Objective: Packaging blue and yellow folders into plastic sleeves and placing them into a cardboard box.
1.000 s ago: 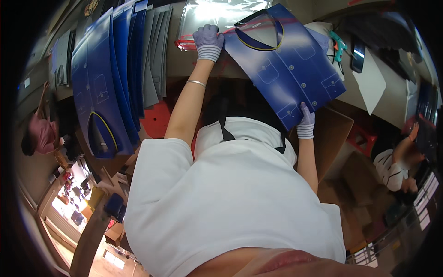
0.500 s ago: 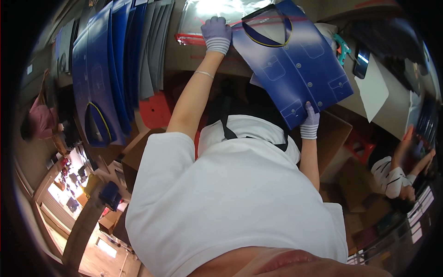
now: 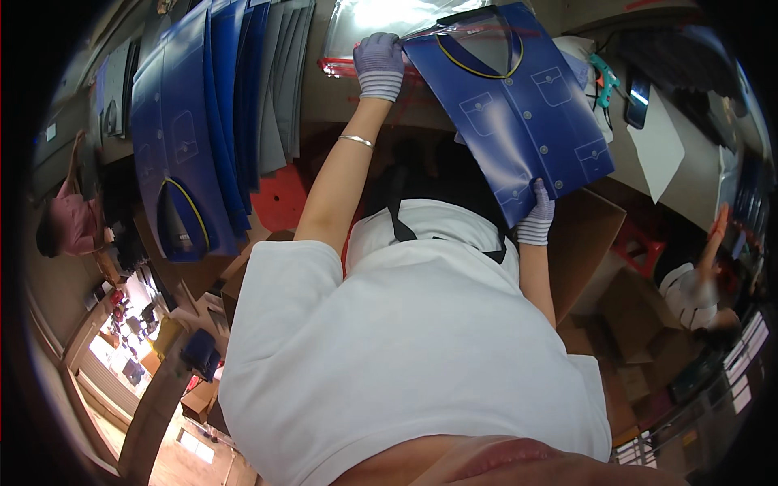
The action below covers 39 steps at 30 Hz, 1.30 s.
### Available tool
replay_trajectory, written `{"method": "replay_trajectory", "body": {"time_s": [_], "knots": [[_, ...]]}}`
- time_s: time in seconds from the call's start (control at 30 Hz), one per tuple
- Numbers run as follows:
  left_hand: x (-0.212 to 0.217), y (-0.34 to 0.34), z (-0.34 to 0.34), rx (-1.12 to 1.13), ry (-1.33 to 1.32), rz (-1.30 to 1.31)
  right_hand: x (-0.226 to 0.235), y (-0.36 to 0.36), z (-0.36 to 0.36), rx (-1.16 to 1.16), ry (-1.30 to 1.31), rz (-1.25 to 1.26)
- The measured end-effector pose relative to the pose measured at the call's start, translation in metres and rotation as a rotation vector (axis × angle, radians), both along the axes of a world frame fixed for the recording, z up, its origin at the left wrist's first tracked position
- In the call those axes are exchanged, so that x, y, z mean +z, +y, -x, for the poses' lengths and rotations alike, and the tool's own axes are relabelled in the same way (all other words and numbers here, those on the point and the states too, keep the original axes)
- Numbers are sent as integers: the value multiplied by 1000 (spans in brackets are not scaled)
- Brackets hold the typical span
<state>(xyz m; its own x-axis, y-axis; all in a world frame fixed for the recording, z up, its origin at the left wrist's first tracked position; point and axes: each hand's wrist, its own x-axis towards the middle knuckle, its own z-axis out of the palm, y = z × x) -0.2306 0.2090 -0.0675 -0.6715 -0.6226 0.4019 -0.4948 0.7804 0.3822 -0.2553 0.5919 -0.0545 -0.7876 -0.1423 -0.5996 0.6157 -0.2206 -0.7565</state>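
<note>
The blue card [image 3: 519, 113] lies between the gloved hands. Left hand [image 3: 379, 65] pinches the clear bag [image 3: 389, 20] at the card's top corner; right hand [image 3: 536, 215] grips its lower edge. It looks light, stiff, slick: best held by the edges.

right hand [image 3: 535, 217] palm hidden behind blue garment card [image 3: 519, 113], clear bag [image 3: 389, 20] top cut off
</note>
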Motion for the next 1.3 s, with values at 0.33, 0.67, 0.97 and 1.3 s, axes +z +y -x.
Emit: {"method": "replay_trajectory", "body": {"time_s": [0.33, 0.67, 0.97, 1.3], "knots": [[2, 41, -6, -216, 290, -135, 3, -40, -8, -22, -132, 148], [-47, -14, -4, 321, 406, -1680, -1, -51, 122, 1486, 113, -502], [-51, -28, 11, 113, 151, -1316, -58, -219, 318, 960, 1023, -1057], [-27, 48, -42, 17, 4, -1317, -6, -97, 228, 689, 554, -612]]}}
